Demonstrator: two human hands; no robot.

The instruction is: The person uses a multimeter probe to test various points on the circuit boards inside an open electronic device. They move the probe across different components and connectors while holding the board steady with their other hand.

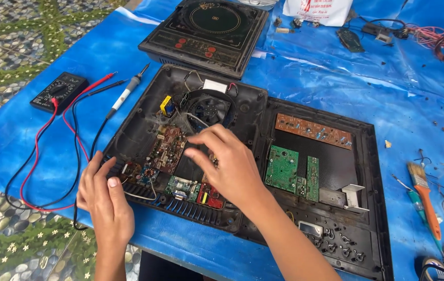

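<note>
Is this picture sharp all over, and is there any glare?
Head view: even daylight, soft shadows; white glare streaks on the shiny blue plastic sheet; the opened black cooker base is sharp; the right hand looks slightly soft at its fingertips.

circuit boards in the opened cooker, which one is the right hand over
The brown main board in the left half of the case, where the right hand hovers. The two green boards and the long brown strip lie apart in the right half.
</note>
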